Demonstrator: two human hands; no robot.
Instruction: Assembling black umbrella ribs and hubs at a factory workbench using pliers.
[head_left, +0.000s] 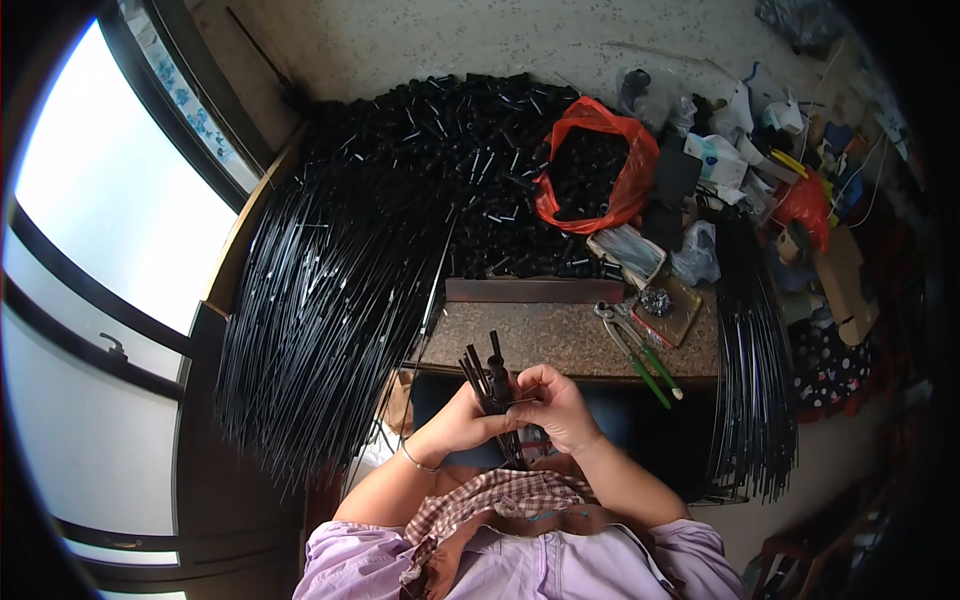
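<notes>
In front of my chest, my left hand is closed around a bundle of thin black rods with a thicker black tubular fitting, resembling umbrella ribs. Several rod ends stick up past the fingers, and the lower part runs down toward my lap. Pressed close to the bundle's right side, my right hand has its thumb and fingers pinched together. A fine light line, perhaps wire, shows near its fingertips; what it grips is too small to make out.
Ahead is a speckled worktop with a dark bar along it. Long black rods hang over its left; more rods hang right. Black fittings pile behind, beside a red plastic bag. Green-handled pliers lie right.
</notes>
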